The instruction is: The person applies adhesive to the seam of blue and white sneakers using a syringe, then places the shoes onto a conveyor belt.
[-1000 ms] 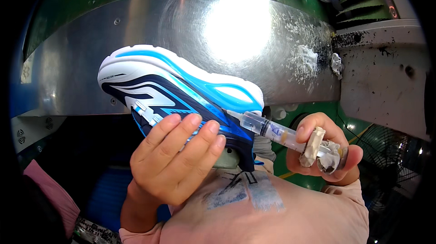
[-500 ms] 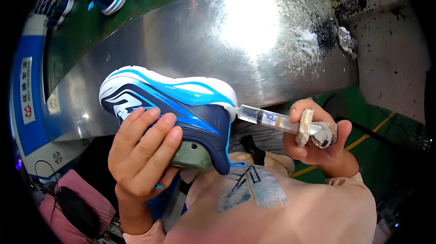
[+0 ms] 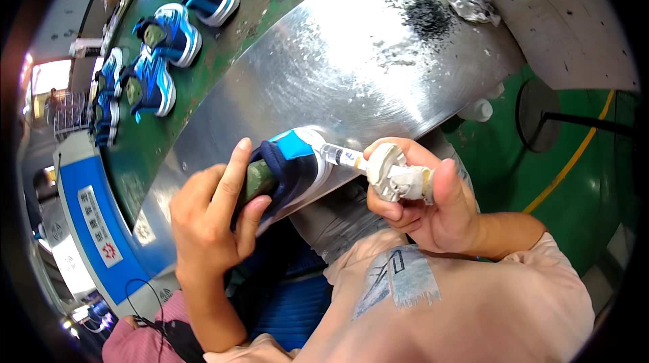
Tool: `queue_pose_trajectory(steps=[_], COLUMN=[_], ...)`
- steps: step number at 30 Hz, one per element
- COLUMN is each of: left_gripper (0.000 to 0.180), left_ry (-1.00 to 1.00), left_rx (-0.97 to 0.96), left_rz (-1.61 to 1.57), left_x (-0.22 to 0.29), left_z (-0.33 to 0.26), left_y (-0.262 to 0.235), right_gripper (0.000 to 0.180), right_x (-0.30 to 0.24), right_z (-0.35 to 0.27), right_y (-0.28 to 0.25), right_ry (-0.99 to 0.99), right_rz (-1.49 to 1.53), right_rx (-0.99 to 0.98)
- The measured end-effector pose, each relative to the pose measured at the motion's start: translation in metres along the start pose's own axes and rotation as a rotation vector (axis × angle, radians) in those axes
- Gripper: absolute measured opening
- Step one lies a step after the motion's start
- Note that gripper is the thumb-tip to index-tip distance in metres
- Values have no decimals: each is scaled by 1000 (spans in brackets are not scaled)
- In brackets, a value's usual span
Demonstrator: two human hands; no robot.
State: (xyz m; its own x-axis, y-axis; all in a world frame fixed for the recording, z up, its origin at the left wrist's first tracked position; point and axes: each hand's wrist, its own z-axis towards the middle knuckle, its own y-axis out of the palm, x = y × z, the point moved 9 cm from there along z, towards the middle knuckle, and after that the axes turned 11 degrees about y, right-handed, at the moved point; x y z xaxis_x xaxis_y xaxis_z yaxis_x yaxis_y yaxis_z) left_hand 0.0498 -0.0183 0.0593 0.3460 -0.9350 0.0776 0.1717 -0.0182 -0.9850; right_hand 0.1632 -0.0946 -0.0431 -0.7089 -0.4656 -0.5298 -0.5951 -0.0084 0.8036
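We find the left hand (image 3: 208,220) gripping a running shoe (image 3: 289,172), front hidden. The right hand (image 3: 439,218) holds a syringe (image 3: 340,155), markings (image 3: 349,159) illegible.

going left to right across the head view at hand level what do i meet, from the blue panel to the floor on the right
Blue panel → left hand → held shoe → syringe barrel → right hand → dark round disc
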Motion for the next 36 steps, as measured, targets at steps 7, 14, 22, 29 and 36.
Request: queue_pose_trajectory(steps=[7, 14, 22, 29, 36], left_gripper=[38, 33, 30, 28, 47], left_ry=[-384, -604, -614, -722, -337], left_rx=[0, 46, 122, 133, 212], left_rz=[11, -62, -79, -46, 46], left_x=[1, -8, -18, -36, 30], left_z=[-6, 2, 17, 36, 59], left_y=[10, 11, 7, 16, 42], right_gripper=[84, 88, 69, 67, 57], right_x=[8, 8, 13, -5, -44], right_z=[0, -10, -25, -19, 37], right_y=[1, 11, 37, 15, -90], right_ry=[-90, -215, -412, -383, 88], right_rz=[-17, -99, -335, -517, 439], right_rx=[40, 219, 125, 100, 67])
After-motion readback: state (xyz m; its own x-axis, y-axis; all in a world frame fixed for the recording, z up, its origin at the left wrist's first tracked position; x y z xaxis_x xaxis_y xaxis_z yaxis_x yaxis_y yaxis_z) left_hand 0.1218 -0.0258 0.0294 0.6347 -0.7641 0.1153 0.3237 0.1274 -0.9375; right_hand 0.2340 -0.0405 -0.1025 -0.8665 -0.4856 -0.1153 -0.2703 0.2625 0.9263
